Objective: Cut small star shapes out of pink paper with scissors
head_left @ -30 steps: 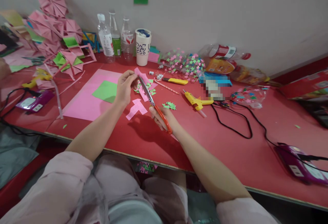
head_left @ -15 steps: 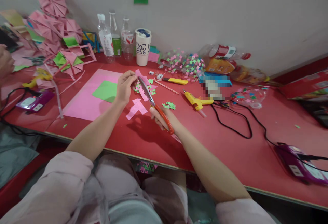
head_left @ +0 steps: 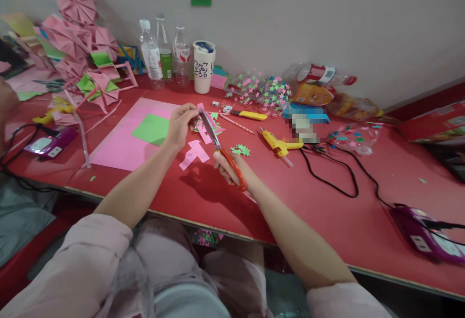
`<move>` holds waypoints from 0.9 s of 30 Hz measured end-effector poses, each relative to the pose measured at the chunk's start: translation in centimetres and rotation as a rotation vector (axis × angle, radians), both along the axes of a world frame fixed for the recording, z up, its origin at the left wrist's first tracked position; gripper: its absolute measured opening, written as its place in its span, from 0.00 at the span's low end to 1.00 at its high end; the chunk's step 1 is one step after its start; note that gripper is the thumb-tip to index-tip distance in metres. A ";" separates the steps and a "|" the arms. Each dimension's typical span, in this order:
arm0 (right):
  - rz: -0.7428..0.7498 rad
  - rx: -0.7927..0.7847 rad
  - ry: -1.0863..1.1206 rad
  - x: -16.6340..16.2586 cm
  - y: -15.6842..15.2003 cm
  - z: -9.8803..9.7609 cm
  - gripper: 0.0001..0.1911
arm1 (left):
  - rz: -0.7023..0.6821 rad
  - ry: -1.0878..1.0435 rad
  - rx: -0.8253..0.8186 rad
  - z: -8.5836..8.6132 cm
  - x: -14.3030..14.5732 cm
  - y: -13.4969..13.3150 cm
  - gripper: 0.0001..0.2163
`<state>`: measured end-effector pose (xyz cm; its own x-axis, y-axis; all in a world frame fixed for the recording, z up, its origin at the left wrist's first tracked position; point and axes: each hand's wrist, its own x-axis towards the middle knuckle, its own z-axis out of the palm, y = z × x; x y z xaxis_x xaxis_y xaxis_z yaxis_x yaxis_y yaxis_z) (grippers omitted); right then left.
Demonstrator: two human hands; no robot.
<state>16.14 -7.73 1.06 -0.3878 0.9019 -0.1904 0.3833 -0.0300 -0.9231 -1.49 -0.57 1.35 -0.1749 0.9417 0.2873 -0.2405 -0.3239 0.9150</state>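
My left hand [head_left: 181, 123] pinches a small piece of pink paper [head_left: 201, 107] above the table. Orange-handled scissors [head_left: 232, 163] are in my right hand [head_left: 228, 166], their blades pointing up and left to the paper at my left fingertips. Below the blades lie pink and green paper scraps [head_left: 206, 134]. Pink cut pieces [head_left: 193, 155] rest nearer to me, and a small heap of green paper stars [head_left: 240, 150] sits just beyond my right hand. Left of my left hand, a green sheet [head_left: 150, 129] lies on a larger pink sheet [head_left: 119, 148].
A yellow glue gun [head_left: 279, 142], a yellow utility knife [head_left: 252, 115] and a striped pencil [head_left: 238, 124] lie on the red table [head_left: 308, 221]. Plastic bottles [head_left: 150, 56] and a white cup [head_left: 203, 68] stand by the wall. Another person's hand [head_left: 7, 100] shows at far left.
Less of the pink paper shows beyond my left fingertips, and the scissor tips now sit close to them. The rest of the table looks the same.
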 end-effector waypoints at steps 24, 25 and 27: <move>-0.017 -0.053 0.039 -0.1 0.2 0.4 0.25 | -0.009 -0.020 -0.038 0.4 0.1 -0.3 0.06; -0.016 -0.053 0.036 -0.1 0.2 0.5 0.25 | -0.009 -0.020 -0.038 0.4 0.1 -0.3 0.06; -0.012 -0.054 0.029 0.0 0.2 0.6 0.25 | -0.011 -0.018 -0.039 0.4 0.1 -0.3 0.06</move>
